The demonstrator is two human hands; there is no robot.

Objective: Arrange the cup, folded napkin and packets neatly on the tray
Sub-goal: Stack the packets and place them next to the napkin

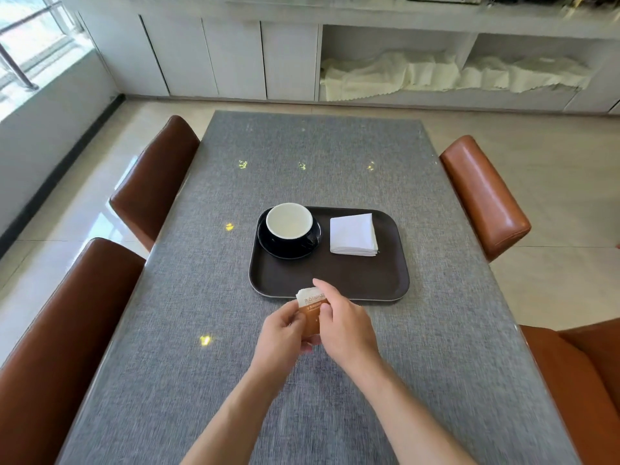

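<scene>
A dark brown tray [335, 273] lies on the grey table. In its far left corner a cup [289, 220], white inside and dark outside, stands on a black saucer [285, 251]. A folded white napkin [353, 234] rests in the tray's far right part. Just in front of the tray's near edge, both hands hold an orange and white packet [310, 310] upright above the table. My left hand [281, 333] grips its lower left side. My right hand [345, 325] pinches its right edge, with the index finger raised over the tray rim.
The grey table [201, 330] has brown leather chairs on both sides: two on the left [151, 182] and two on the right [483, 193]. White cabinets with cloths on open shelves [436, 75] stand beyond the table's far end.
</scene>
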